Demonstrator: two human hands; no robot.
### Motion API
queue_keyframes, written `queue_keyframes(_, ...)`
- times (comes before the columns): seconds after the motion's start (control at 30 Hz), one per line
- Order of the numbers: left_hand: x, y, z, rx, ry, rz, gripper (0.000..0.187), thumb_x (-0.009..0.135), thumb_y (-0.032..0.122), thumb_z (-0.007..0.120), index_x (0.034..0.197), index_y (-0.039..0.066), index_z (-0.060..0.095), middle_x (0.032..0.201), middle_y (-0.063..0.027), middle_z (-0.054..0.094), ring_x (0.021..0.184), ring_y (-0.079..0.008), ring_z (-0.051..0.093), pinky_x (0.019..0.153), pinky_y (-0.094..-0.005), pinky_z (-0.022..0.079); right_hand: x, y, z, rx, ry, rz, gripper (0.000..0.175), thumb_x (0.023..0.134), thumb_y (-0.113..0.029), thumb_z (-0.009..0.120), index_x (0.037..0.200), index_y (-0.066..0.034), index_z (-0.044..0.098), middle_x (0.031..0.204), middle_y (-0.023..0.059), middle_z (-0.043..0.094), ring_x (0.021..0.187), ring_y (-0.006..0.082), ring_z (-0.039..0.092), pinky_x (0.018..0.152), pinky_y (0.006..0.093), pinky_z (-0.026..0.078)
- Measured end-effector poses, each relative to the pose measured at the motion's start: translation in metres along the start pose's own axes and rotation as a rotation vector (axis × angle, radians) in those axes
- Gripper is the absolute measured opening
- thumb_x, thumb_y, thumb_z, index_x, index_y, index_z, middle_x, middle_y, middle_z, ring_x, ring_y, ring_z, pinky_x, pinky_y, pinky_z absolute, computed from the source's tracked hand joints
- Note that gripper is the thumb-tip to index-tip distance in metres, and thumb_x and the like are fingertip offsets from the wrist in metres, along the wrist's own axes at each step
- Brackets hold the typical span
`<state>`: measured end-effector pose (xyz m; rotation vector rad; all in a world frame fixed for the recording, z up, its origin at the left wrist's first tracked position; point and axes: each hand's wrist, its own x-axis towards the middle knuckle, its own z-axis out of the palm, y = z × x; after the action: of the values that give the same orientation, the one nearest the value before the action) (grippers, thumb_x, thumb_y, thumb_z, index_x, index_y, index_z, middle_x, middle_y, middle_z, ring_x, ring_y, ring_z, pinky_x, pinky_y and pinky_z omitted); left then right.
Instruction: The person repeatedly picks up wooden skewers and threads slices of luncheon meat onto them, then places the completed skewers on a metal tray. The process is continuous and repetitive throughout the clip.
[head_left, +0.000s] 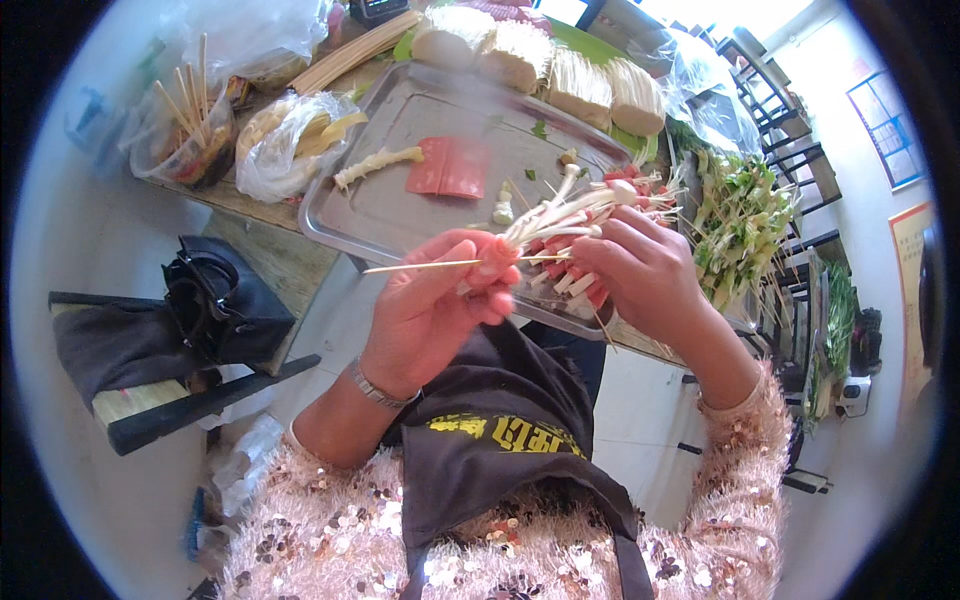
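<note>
My left hand (442, 300) grips a bundle of enoki mushrooms (562, 206) wrapped in a pink slice of ham or luncheon meat (498, 256). A bamboo skewer (420, 266) passes crosswise through the wrapped part and sticks out on both sides. The fingertips of my right hand (645, 270) close at the skewer's right end, just below the mushroom caps; the exact grip is partly hidden. Behind and under that hand, a pile of skewered enoki rolls (574, 279) lies on the metal tray (375, 161). Flat pink meat slices (448, 166) rest on the tray.
Enoki blocks (517, 54) line the tray's far side, beside loose bamboo skewers (356, 49). A plastic tub with skewers (184, 146) and a plastic bag (292, 142) stand left. Skewered leafy greens (739, 210) lie right. A black handbag (225, 300) sits on a chair at left.
</note>
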<state>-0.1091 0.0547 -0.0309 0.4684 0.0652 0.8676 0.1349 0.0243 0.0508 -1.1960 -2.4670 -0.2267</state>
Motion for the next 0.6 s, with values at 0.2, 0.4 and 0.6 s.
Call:
queue_keyframes(0.2, 0.038, 0.017, -0.030, 0.733, 0.239, 0.343, 0.032, 0.102, 0.027, 0.058, 0.117, -0.001, 0.061, 0.109, -0.0114, 0.069, 0.099, -0.0232, 0.068, 0.089, -0.0353, 0.053, -0.021, 0.025, -0.025, 0.145, -0.236, 0.279, 0.007, 0.083, -0.008, 0.069, 0.088, -0.0048, 0.066, 0.087, 0.0092, 0.068, 0.086, 0.0290, 0.068, 0.072, 0.0394, 0.055)
queue_keyframes(0.4, 0.057, 0.036, -0.045, 1.907, 0.297, 0.550, 0.029, 0.088, 0.018, 0.072, 0.111, 0.002, 0.063, 0.110, -0.0123, 0.067, 0.102, -0.0287, 0.064, 0.091, -0.0385, 0.051, -0.012, 0.075, -0.043, 0.144, -0.560, 0.595, 0.012, 0.090, -0.011, 0.064, 0.084, -0.0022, 0.069, 0.075, 0.0126, 0.067, 0.071, 0.0266, 0.065, 0.069, 0.0385, 0.052)
queue_keyframes(0.6, 0.063, 0.030, -0.049, 2.200, 0.266, 0.469, 0.038, 0.082, 0.019, 0.075, 0.115, 0.002, 0.064, 0.120, -0.0136, 0.063, 0.114, -0.0323, 0.057, 0.099, -0.0425, 0.048, 0.036, 0.187, -0.004, -0.007, -0.243, 0.608, 0.026, 0.093, -0.026, 0.062, 0.095, -0.0031, 0.073, 0.085, 0.0164, 0.071, 0.079, 0.0274, 0.068, 0.077, 0.0400, 0.053)
